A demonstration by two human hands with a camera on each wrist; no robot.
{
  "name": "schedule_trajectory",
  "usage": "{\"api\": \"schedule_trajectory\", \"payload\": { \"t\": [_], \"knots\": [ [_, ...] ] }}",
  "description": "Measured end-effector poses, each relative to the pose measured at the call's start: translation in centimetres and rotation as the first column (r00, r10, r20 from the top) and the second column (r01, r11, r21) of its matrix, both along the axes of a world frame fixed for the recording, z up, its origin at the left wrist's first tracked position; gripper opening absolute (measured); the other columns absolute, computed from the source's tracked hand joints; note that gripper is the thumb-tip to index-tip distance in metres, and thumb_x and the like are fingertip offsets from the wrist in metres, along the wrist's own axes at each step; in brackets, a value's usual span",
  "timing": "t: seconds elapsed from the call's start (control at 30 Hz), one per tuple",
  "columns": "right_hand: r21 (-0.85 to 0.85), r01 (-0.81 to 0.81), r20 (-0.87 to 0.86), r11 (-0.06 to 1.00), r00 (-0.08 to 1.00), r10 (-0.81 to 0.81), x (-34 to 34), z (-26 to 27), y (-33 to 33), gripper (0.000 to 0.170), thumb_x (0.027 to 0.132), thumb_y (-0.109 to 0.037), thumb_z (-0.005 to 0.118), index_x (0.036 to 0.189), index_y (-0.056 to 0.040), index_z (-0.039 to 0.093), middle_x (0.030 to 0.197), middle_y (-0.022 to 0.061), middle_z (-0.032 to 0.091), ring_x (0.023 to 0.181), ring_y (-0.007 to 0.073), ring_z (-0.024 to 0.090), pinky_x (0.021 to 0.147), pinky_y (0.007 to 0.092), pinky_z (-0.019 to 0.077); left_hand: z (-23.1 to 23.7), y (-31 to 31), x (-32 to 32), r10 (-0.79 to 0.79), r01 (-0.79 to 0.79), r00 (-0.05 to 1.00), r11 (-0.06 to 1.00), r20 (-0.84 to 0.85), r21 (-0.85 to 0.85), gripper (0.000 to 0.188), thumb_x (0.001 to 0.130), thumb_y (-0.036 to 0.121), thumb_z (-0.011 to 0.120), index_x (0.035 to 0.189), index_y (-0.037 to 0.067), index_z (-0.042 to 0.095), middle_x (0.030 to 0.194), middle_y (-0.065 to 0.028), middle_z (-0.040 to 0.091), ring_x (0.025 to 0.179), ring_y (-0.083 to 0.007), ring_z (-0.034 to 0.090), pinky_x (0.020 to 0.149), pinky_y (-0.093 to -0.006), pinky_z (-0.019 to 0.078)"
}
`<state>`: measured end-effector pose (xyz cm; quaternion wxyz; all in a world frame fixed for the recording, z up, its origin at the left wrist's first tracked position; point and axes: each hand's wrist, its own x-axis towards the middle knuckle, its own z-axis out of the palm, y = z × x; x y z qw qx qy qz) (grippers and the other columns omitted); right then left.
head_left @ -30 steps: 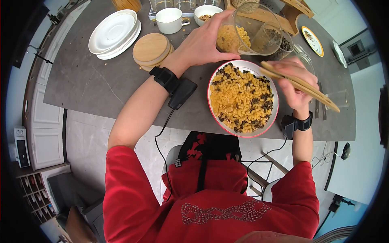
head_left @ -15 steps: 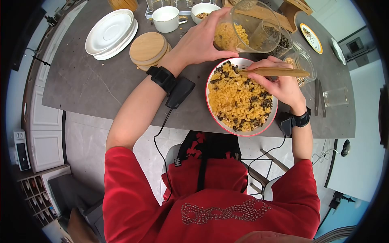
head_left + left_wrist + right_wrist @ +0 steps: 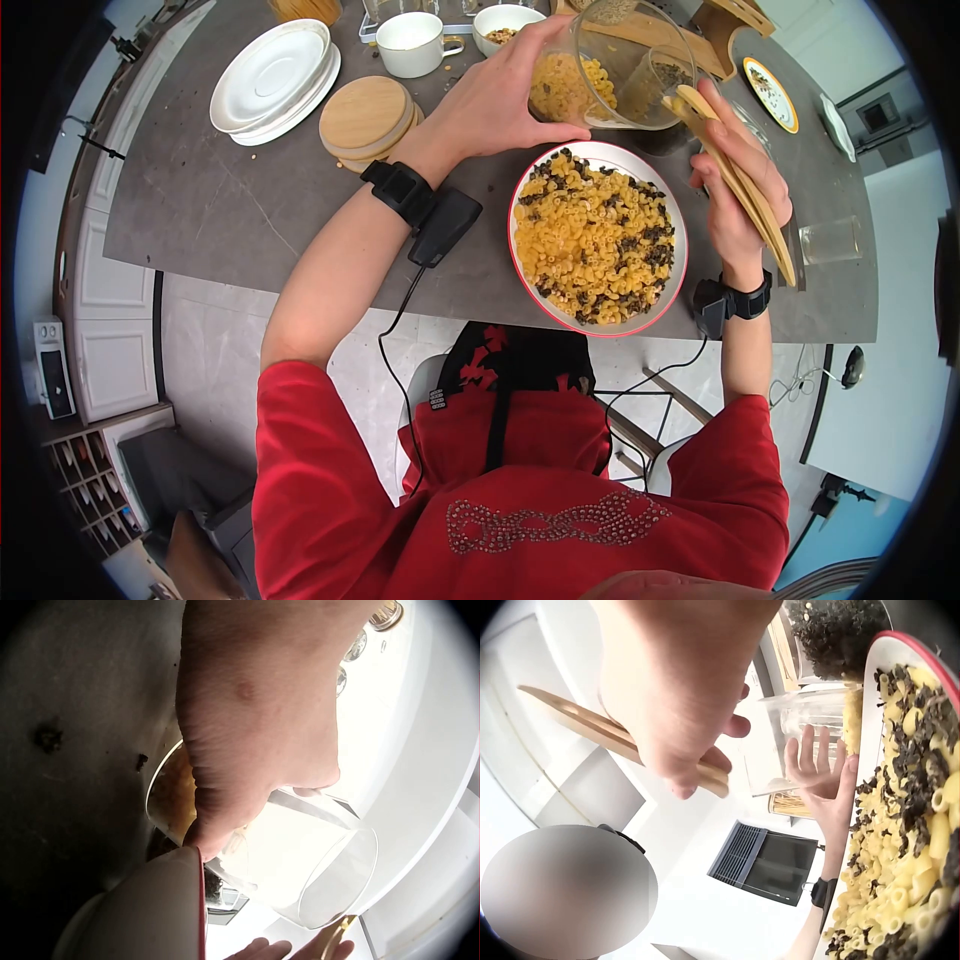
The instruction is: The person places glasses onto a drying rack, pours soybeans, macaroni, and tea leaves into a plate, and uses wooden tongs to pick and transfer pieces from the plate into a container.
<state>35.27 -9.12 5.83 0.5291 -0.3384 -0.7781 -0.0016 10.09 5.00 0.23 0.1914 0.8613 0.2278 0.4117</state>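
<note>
My left hand grips a clear glass jar, thumb on the near side. The jar lies tipped, its wide mouth toward the right, and yellow macaroni has gathered at its left end. In my right hand is a pair of wooden tongs, their tips raised at the jar's mouth. Below, a white bowl with a red rim holds macaroni mixed with dark dried bits. The right wrist view shows the tongs above and beside the bowl.
A container of dark dried bits stands behind the bowl. To the left are round wooden lids, stacked white plates and a white cup. A small white bowl is at the back. A small glass lies at right.
My right hand dipped the tongs over the bowl's far side half a second ago, then raised them right and up to the jar's mouth. My left hand and the jar have barely moved.
</note>
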Motion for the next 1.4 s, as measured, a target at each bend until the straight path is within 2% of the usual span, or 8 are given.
{"api": "schedule_trajectory", "payload": {
  "t": [0.07, 0.2, 0.33, 0.53, 0.9, 1.07, 1.13, 1.4],
  "knots": [
    [-0.187, 0.015, -0.146, 0.982, 0.988, -0.043, 0.0, -0.4, -0.3, 0.032, 0.089, -0.006, 0.081, 0.118, 0.0017, 0.072, 0.129, 0.0241, 0.072, 0.095, 0.0236, 0.076, 0.082, 0.0312, 0.0595, -0.2, -0.1, -0.1, 0.007, -0.007, 1.000, 1.000, -0.005, -0.006, 0.112, 0.072, 0.043, 0.097, 0.156, 0.006, 0.033, 0.147, -0.0193, 0.054, 0.135, -0.0369, 0.057, 0.112, -0.0461, 0.0481],
    [-0.201, -0.148, -0.145, 0.968, 0.982, 0.119, 1.5, -1.1, -0.3, 0.032, 0.088, -0.006, 0.082, 0.118, 0.0009, 0.073, 0.122, 0.0211, 0.075, 0.100, 0.0233, 0.076, 0.079, 0.0308, 0.0588, -0.3, 0.2, -0.1, -0.004, 0.004, 1.000, 1.000, 0.008, 0.009, 0.111, 0.072, 0.043, 0.097, 0.156, 0.006, 0.033, 0.148, -0.0190, 0.054, 0.135, -0.0364, 0.058, 0.113, -0.0460, 0.0480],
    [-0.123, -0.134, 0.093, 0.983, 0.985, 0.146, 0.0, 0.6, 0.3, 0.031, 0.085, -0.008, 0.083, 0.114, 0.0012, 0.073, 0.118, 0.0196, 0.077, 0.106, 0.0282, 0.076, 0.089, 0.0341, 0.0597, 0.0, -0.1, -0.1, 0.003, -0.003, 1.000, 1.000, -0.002, -0.001, 0.111, 0.072, 0.043, 0.097, 0.155, 0.006, 0.033, 0.147, -0.0191, 0.054, 0.135, -0.0362, 0.057, 0.113, -0.0459, 0.0482],
    [-0.240, -0.150, 0.102, 0.959, 0.979, 0.178, 0.3, 0.7, -0.2, 0.022, 0.087, -0.007, 0.081, 0.108, -0.0008, 0.075, 0.112, 0.0157, 0.078, 0.093, 0.0257, 0.078, 0.080, 0.0338, 0.0610, -0.5, 0.5, 0.0, -0.012, 0.010, 0.999, 0.998, 0.042, 0.066, 0.111, 0.072, 0.051, 0.092, 0.157, 0.013, 0.031, 0.147, -0.0218, 0.054, 0.125, -0.0428, 0.062, 0.100, -0.0494, 0.0556],
    [-0.564, 0.031, 0.216, 0.825, 0.970, 0.112, -1.2, -0.5, 0.3, 0.018, 0.093, -0.013, 0.078, 0.109, -0.0030, 0.075, 0.100, 0.0089, 0.078, 0.082, 0.0206, 0.075, 0.073, 0.0308, 0.0583, 0.0, 0.1, -0.3, 0.004, -0.004, 1.000, 1.000, 0.000, 0.000, 0.111, 0.073, 0.045, 0.095, 0.156, 0.007, 0.033, 0.147, -0.0190, 0.055, 0.135, -0.0371, 0.058, 0.112, -0.0466, 0.0486],
    [-0.580, -0.008, 0.220, 0.814, 0.961, 0.166, -1.0, -1.0, 0.6, 0.018, 0.094, -0.014, 0.077, 0.109, -0.0035, 0.075, 0.097, 0.0081, 0.078, 0.080, 0.0193, 0.075, 0.072, 0.0303, 0.0575, -0.3, 0.2, -0.1, 0.001, -0.001, 1.000, 1.000, -0.001, -0.002, 0.112, 0.072, 0.045, 0.096, 0.156, 0.007, 0.032, 0.147, -0.0194, 0.055, 0.135, -0.0375, 0.058, 0.111, -0.0464, 0.0488],
    [-0.567, -0.008, 0.231, 0.824, 0.958, 0.169, -1.1, -0.9, 0.8, 0.019, 0.094, -0.015, 0.077, 0.109, -0.0038, 0.075, 0.096, 0.0077, 0.078, 0.078, 0.0190, 0.074, 0.071, 0.0302, 0.0572, -0.3, 0.3, -0.1, 0.005, -0.006, 1.000, 0.998, 0.018, 0.069, 0.112, 0.073, 0.051, 0.091, 0.158, 0.013, 0.029, 0.148, -0.0228, 0.053, 0.127, -0.0425, 0.060, 0.101, -0.0501, 0.0547],
    [-0.528, 0.042, 0.142, 0.848, 0.989, 0.039, -0.4, 0.0, 0.0, 0.013, 0.093, -0.011, 0.078, 0.104, -0.0030, 0.077, 0.097, 0.0048, 0.080, 0.077, 0.0127, 0.074, 0.069, 0.0273, 0.0562, 0.1, 0.0, -0.1, 0.005, -0.005, 1.000, 1.000, -0.001, 0.008, 0.114, 0.072, 0.046, 0.096, 0.157, 0.006, 0.031, 0.148, -0.0208, 0.054, 0.134, -0.0395, 0.058, 0.110, -0.0470, 0.0496]
  ]
}}
